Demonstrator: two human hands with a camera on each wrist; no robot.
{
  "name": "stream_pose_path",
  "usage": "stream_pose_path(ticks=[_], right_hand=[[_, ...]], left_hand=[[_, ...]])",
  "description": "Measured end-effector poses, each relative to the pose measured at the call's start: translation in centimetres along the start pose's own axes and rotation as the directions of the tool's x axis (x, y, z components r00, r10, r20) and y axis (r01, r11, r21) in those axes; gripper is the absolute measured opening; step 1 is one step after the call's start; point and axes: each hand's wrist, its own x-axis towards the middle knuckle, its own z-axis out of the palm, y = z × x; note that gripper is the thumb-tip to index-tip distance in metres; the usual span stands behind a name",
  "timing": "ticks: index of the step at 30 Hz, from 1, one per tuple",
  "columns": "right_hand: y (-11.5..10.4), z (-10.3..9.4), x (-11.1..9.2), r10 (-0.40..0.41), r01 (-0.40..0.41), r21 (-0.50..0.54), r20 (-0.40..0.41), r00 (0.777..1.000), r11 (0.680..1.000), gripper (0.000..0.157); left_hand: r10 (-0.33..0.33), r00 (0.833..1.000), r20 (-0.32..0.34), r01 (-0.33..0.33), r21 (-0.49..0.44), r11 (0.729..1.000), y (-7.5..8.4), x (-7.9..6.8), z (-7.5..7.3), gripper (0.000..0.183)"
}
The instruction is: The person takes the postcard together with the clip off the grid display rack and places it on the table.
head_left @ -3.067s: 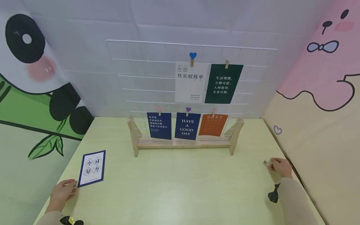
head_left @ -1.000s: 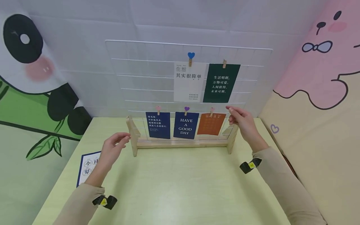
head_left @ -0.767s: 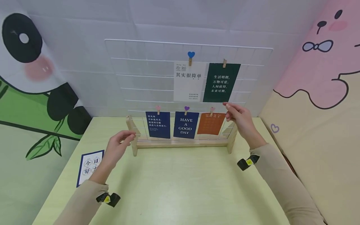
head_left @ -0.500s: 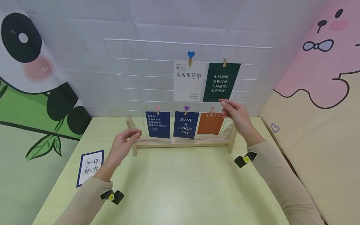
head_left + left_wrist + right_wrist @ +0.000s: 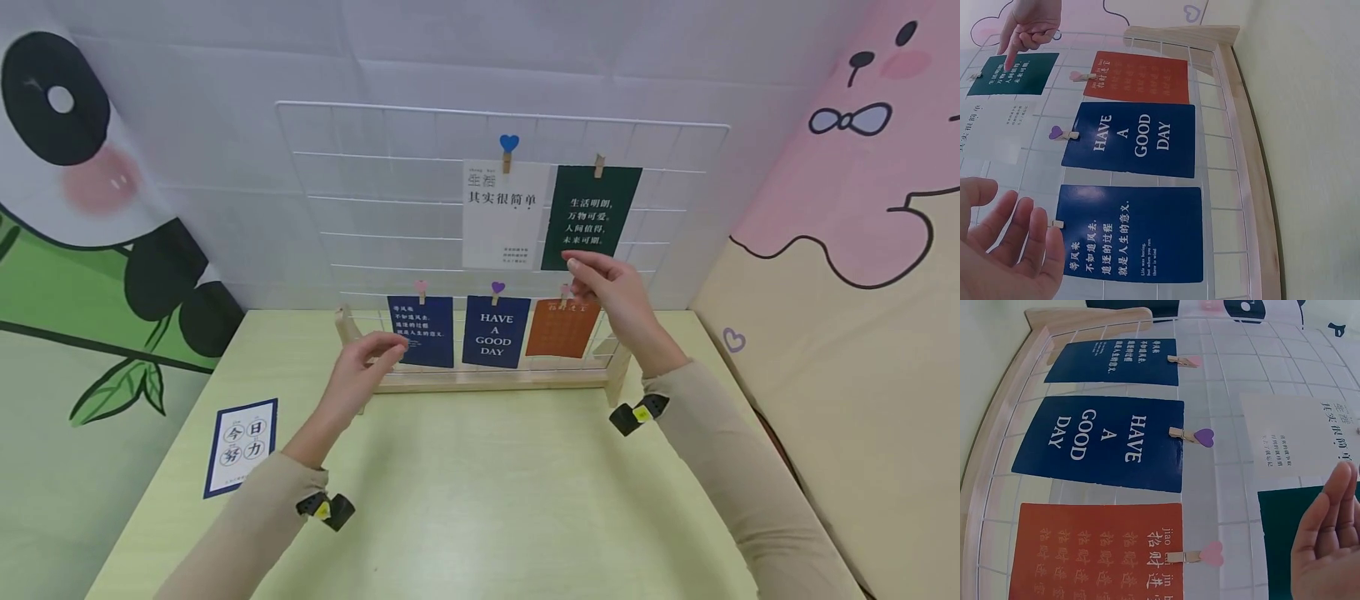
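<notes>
My left hand (image 5: 363, 375) hovers by the lower left of the rack, fingers loosely bent and nothing seen in them. In the head view its fingertips overlap the edge of a blue card (image 5: 431, 329) hung by a pink clothespin. My right hand (image 5: 618, 300) is raised in front of the green card (image 5: 592, 200), fingertips over its lower edge; nothing shows in it. In the right wrist view its fingers (image 5: 1332, 512) look fairly straight. The white wire grid rack (image 5: 375, 200) also holds a white card (image 5: 502, 233), a "HAVE A GOOD DAY" card (image 5: 495, 333) and an orange card (image 5: 562, 333).
A white card with a blue border (image 5: 240, 450) lies on the table (image 5: 480, 500) at the left. The rack stands on a wooden base (image 5: 487, 382) near the back wall. A blue heart clothespin (image 5: 508, 150) and a purple heart clothespin (image 5: 498, 290) clip cards to the grid.
Both hands have come up from the table's sides to the rack. Over the last second the left drifted right and the right drifted up and left. The cards stayed put.
</notes>
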Motion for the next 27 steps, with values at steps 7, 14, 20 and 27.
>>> stream_pose_path(ticks=[7,14,20,27], right_hand=[[-0.9,0.7,0.6,-0.040,0.040,0.005,0.010,0.999,0.999,0.039],[-1.4,1.0,1.1,-0.067,0.067,0.001,0.021,0.998,0.998,0.037],[-1.9,1.2,1.7,-0.089,0.090,-0.027,0.016,0.996,0.996,0.037],[-2.8,1.6,2.1,-0.112,0.112,-0.003,0.018,0.994,0.994,0.036]], left_hand=[[0.007,1.000,0.001,-0.007,-0.014,1.000,1.1,1.0,1.0,0.029],[0.004,1.000,-0.002,-0.004,-0.034,0.999,1.9,1.9,1.4,0.028],[0.012,1.000,-0.003,-0.012,-0.048,0.999,2.5,2.5,1.6,0.029],[0.031,1.000,0.000,-0.031,-0.092,0.995,3.0,3.0,1.7,0.031]])
